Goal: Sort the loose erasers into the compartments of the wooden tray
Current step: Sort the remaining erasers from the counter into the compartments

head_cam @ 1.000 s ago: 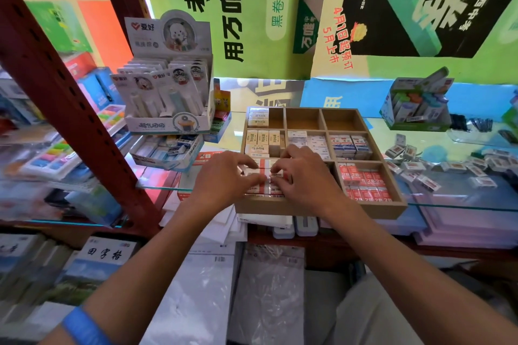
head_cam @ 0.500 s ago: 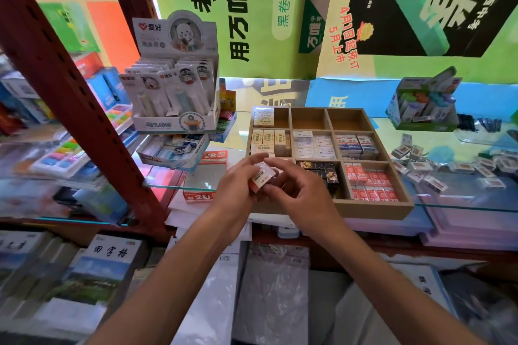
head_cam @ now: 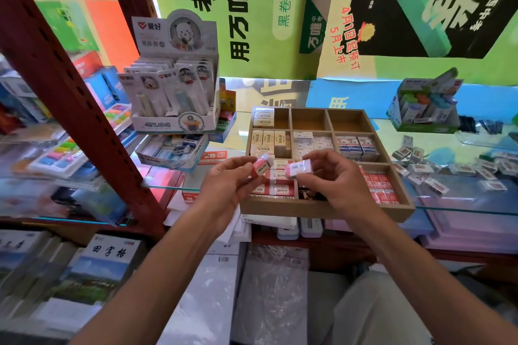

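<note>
The wooden tray (head_cam: 325,209) with nine compartments sits on a glass shelf, most compartments holding rows of wrapped erasers. My left hand (head_cam: 228,185) pinches a pink-and-white eraser (head_cam: 262,166) above the tray's front left compartment. My right hand (head_cam: 333,176) pinches a second pink-and-white eraser (head_cam: 298,168) just to the right of the first. More of the same erasers (head_cam: 277,182) lie in the compartment below them. Loose erasers (head_cam: 437,173) lie scattered on the glass to the right of the tray.
A red metal shelf post (head_cam: 70,87) slants down at the left. A white display box of correction tapes (head_cam: 173,87) stands left of the tray, a green box (head_cam: 423,109) at the back right. Notebooks and packets fill the lower shelves.
Both hands have lifted out of the front left compartment and drawn apart. Each now holds its own eraser, where half a second ago they held one between them.
</note>
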A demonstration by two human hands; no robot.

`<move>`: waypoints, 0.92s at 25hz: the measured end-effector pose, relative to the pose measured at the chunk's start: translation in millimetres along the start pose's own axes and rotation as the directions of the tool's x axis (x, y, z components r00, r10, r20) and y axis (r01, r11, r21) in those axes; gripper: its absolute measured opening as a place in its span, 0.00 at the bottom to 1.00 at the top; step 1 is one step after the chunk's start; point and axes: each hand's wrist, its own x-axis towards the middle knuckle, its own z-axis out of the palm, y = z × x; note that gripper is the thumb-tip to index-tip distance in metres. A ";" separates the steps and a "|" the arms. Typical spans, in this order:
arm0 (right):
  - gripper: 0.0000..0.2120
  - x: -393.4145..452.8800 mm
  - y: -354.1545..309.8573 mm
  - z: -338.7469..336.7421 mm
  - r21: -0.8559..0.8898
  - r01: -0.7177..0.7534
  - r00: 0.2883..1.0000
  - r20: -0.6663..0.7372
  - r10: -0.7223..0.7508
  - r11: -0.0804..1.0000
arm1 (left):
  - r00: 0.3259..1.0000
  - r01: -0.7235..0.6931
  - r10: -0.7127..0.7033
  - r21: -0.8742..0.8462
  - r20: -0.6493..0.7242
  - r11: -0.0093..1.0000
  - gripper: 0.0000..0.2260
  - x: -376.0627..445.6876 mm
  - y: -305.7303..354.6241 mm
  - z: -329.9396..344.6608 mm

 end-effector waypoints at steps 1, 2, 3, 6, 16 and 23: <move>0.12 0.5 0.1 -0.1 0.095 -0.040 0.999 -0.020 0.042 0.995 | 1.000 0.001 -0.001 -0.007 0.001 1.000 0.07 -1.1 -0.5 -0.1; 0.12 1.5 -0.5 1.4 0.183 -0.079 0.995 -0.039 0.087 0.980 | 1.000 -0.007 0.007 -0.008 -0.001 1.000 0.06 -1.9 -2.1 0.0; 0.13 2.9 -1.4 3.2 0.256 -0.113 0.990 -0.053 0.131 0.960 | 1.000 -0.025 0.025 0.006 -0.012 1.000 0.06 -2.1 -3.9 0.0; 0.16 6.2 -3.3 7.5 0.197 -0.144 0.985 -0.068 0.160 0.970 | 0.989 -0.102 0.119 0.171 -0.089 0.980 0.05 2.0 -9.5 -1.2; 0.08 8.9 -0.1 13.9 -0.467 0.110 0.987 0.159 -0.039 0.877 | 0.989 -0.131 0.140 0.718 0.047 0.684 0.08 -4.2 0.9 6.1; 0.09 20.7 7.2 10.1 -0.729 0.383 0.920 0.352 -0.169 0.567 | 0.981 0.147 -0.132 -0.108 0.141 0.983 0.19 -3.7 9.8 -0.8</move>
